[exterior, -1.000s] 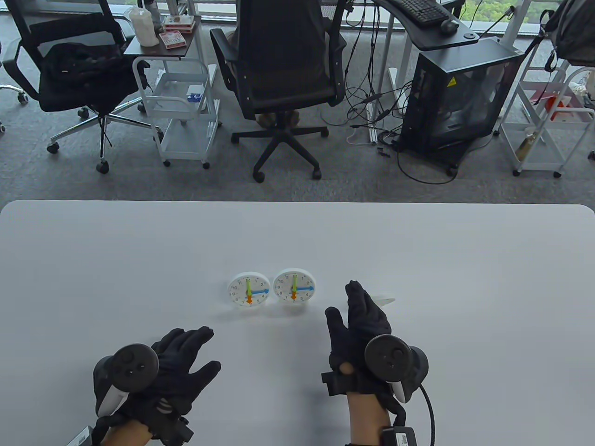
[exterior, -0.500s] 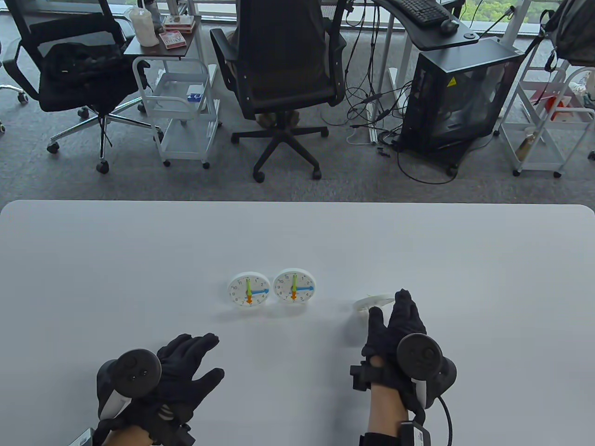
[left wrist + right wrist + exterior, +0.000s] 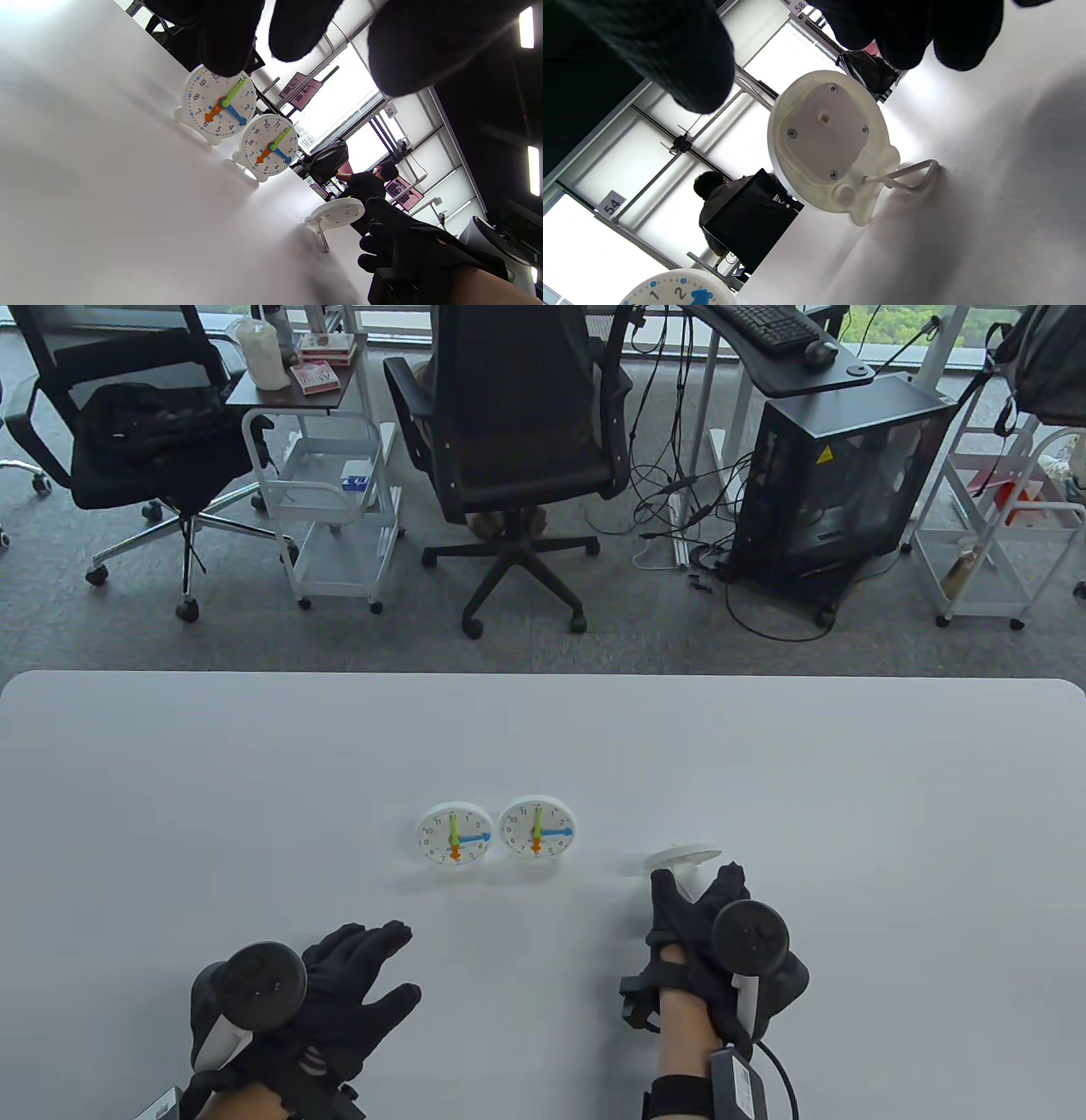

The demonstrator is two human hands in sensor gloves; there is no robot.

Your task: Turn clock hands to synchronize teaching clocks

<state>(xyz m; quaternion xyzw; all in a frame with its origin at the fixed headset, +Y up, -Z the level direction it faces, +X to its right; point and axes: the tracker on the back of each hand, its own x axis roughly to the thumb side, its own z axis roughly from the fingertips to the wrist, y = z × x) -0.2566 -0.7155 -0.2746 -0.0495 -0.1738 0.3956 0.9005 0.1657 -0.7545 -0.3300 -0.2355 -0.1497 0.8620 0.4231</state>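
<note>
Two white teaching clocks stand side by side mid-table, the left clock (image 3: 455,835) and the right clock (image 3: 537,828). Each has a green hand up, an orange hand down and a blue hand to the right. A third clock (image 3: 684,856) stands to their right with its back toward me on a wire stand; its white back (image 3: 825,140) fills the right wrist view. My right hand (image 3: 697,899) hovers open just in front of it and touches nothing. My left hand (image 3: 373,963) is open with fingers spread, well short of the left clock (image 3: 219,106).
The white table (image 3: 254,763) holds only the three clocks. Beyond its far edge are office chairs (image 3: 517,432), white carts (image 3: 327,517) and a black computer case (image 3: 836,483) on the floor.
My right hand has moved right from beside the right clock to behind the third clock, then drawn back slightly toward me. My left hand has drifted a little right and toward me.
</note>
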